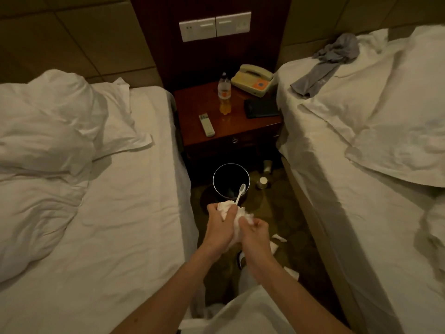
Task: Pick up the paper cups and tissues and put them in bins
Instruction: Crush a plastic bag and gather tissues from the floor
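Both hands clasp a wad of white tissues (237, 220) in the aisle between two beds. My left hand (220, 227) wraps its left side and my right hand (256, 233) grips its right side. A white plastic spoon (240, 192) sticks up out of the wad. Just beyond the hands stands a round black bin (216, 186) on the floor. Two paper cups lie on the floor right of the bin: one (262, 182) close to it, another (267, 166) by the nightstand. More white tissues (279, 238) lie on the floor near my right wrist.
A wooden nightstand (192, 102) carries a remote (206, 124), a bottle (224, 92), a phone (252, 79) and a dark wallet (261, 108). White beds (134, 189) flank the narrow aisle; grey clothing (325, 66) lies on the right bed.
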